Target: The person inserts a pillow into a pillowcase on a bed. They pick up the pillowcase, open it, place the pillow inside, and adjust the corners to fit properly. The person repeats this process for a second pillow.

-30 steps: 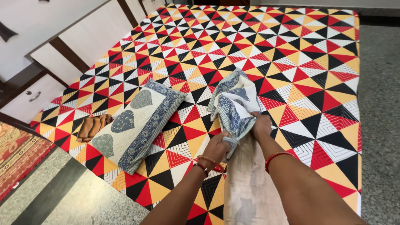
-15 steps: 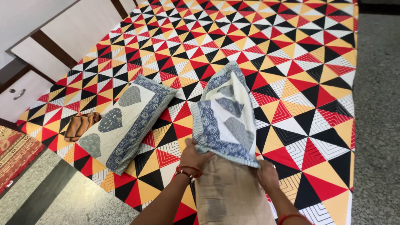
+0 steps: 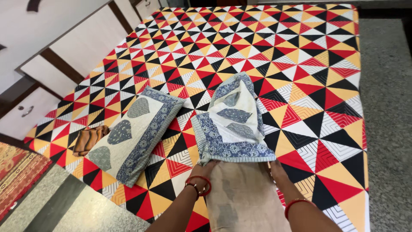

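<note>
Gripping the open mouth of a blue and white pillow cover (image 3: 234, 122), both hands are clamped on its lower hem, one at each corner, with a plain beige pillow (image 3: 244, 197) lying between the forearms and its upper end tucked just inside the cover. The left hand (image 3: 204, 169) pinches the hem at the near left corner, red bangles at its wrist; the right hand (image 3: 277, 169) holds the near right corner, a red bangle further down that arm. Cover and pillow rest on a bed spread with a sheet (image 3: 300, 60) of red, black, yellow and white triangles. The cover bears dark leaf shapes on a white middle and a blue patterned border, and its far end rises in a loose peak. To the left, apart from the hands, lies a second pillow (image 3: 133, 133) already dressed in a matching cover, set at a slant. Just beyond it, near the bed's left edge, sits a small folded brown cloth (image 3: 89, 139). A grey stone floor (image 3: 386, 129) runs along the right side, and a red patterned rug (image 3: 17, 172) shows at the lower left.
</note>
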